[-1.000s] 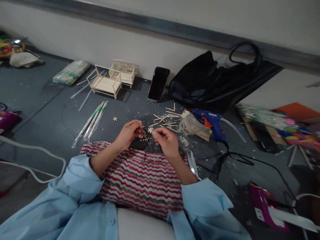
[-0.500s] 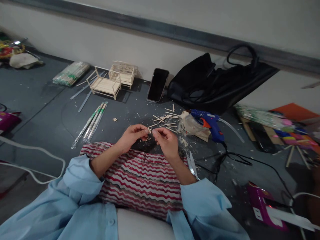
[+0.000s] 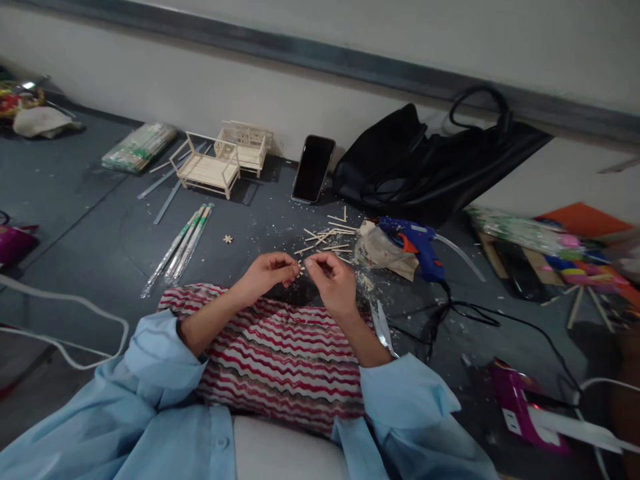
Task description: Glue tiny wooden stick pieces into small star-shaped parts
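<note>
Grey surface (image 3: 95,230) — sticks (image 3: 324,235), phone (image 3: 314,169)

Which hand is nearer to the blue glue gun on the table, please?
Right: the right hand is to the left of the glue gun, not touching it. The left hand is farther left, beyond the right hand.

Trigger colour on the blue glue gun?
Orange: the trigger on the glue gun shows best in the head view.

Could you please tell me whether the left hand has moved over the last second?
Yes: judged against the loose flower-shaped piece lying to its left, the left hand has shifted rightward, closer to the right hand.
</note>
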The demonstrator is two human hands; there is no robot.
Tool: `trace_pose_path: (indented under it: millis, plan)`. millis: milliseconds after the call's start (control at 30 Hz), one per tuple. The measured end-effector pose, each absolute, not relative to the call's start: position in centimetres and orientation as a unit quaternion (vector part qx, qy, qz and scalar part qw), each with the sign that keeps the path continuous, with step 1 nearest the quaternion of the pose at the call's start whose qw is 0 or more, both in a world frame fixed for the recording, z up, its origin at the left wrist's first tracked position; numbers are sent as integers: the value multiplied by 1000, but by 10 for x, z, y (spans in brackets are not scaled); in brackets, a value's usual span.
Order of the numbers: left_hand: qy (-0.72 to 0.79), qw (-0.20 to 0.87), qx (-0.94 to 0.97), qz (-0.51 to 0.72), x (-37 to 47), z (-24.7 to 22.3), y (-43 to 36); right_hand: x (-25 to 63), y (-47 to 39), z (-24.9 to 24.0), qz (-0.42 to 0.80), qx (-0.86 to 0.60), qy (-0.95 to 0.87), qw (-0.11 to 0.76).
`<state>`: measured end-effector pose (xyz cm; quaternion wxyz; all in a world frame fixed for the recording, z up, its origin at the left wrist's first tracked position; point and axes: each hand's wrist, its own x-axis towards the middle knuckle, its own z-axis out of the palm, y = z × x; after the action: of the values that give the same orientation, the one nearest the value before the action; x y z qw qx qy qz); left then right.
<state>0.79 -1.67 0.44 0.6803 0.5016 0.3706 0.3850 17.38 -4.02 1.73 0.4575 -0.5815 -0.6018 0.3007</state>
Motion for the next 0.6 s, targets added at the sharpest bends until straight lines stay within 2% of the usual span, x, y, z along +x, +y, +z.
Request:
trace_pose_path:
  millis: [300,367,600]
  plan:
    - [379,687,480,393,9,8,-17,181,-27,8,346,-570,-450,594]
    - [378,688,477,394,9,7,-16,180,-29,10,364,-565,-458,582]
    - [378,665,514,388,7,4,-16,173,-37,18,375,-564,-580,452]
